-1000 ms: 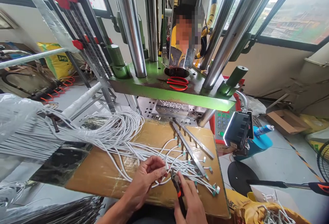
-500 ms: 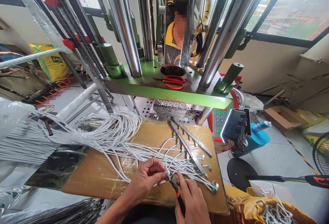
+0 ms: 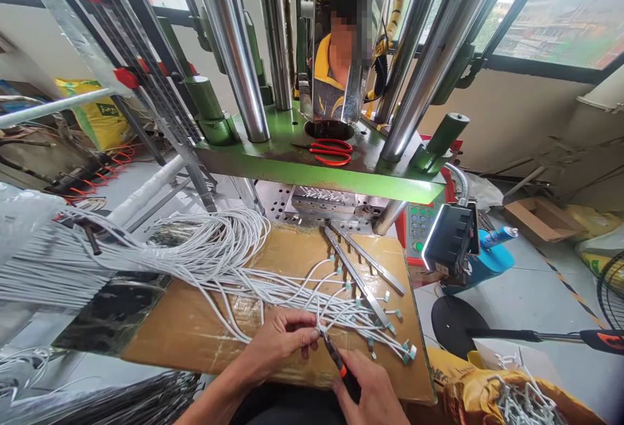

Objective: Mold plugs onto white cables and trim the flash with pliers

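Observation:
My left hand (image 3: 287,334) pinches the end of a white cable (image 3: 318,311) between thumb and fingers, low over the work surface. In my right hand (image 3: 366,383) are pliers (image 3: 336,359) with black and orange handles, fingers wrapped round them. The jaws meet the cable end right beside my left fingertips; whether they bite on it is too small to tell. Beyond my hands, a bundle of white cables (image 3: 273,285) fans out, many ends carrying small teal and white connectors (image 3: 405,350). Two slim metal bars (image 3: 355,275) lie across and beside the cables.
A green press plate (image 3: 312,168) on steel columns stands ahead, with red-handled scissors (image 3: 331,149) on top. Brown cardboard (image 3: 195,340) covers the work surface. A lamp-like black box (image 3: 449,240) is at right, above a blue container. A yellow sack (image 3: 526,392) holds white scraps.
The pliers have turned, so the jaws now look narrower and edge-on. My right hand has shifted slightly down and right; my left hand stays at the cable end.

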`<state>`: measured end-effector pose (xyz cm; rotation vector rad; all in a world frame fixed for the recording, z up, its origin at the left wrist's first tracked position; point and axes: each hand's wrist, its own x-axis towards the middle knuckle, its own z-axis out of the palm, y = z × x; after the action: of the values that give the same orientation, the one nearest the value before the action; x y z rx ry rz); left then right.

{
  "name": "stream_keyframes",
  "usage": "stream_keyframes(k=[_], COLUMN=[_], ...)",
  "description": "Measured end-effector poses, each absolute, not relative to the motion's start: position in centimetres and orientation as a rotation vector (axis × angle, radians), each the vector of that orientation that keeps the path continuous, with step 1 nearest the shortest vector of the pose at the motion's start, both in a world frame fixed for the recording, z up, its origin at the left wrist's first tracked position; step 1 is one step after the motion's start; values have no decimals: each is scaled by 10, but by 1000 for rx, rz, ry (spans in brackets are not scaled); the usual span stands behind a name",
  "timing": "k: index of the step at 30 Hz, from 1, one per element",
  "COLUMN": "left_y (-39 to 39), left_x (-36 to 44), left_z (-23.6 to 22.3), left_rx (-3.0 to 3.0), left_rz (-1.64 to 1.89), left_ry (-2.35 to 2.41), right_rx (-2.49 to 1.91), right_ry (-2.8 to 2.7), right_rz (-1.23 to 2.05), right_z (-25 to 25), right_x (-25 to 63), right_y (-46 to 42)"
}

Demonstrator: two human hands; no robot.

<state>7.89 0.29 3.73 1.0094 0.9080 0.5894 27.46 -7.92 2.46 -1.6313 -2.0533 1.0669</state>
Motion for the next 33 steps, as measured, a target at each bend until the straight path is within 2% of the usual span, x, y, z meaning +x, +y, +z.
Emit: stream_keyframes(k=[6, 12, 16, 19, 26, 33], left_y=[2, 0, -2, -3, -4, -8], left_x=[81, 75, 73, 73, 73, 71], left_z=[30, 24, 20, 19, 25, 21], left_rx=[1142, 1563, 1754, 1736, 1775, 1813], left_rz=[663, 899, 1007, 1002, 901, 917], left_ry=[1003, 906, 829, 844, 946, 948], right_rx=[-1864, -1792, -1732, -1658, -1660, -1651], right_ry=[-2049, -2028, -2043, -2042, -1846, -1883], right_rz=[899, 1133, 1094, 1083, 1328, 1305], right_z=[19, 24, 19, 18, 28, 30], right_x=[270, 272, 275, 276, 282, 278], right_y=[-86, -83, -87, -88, -84, -84])
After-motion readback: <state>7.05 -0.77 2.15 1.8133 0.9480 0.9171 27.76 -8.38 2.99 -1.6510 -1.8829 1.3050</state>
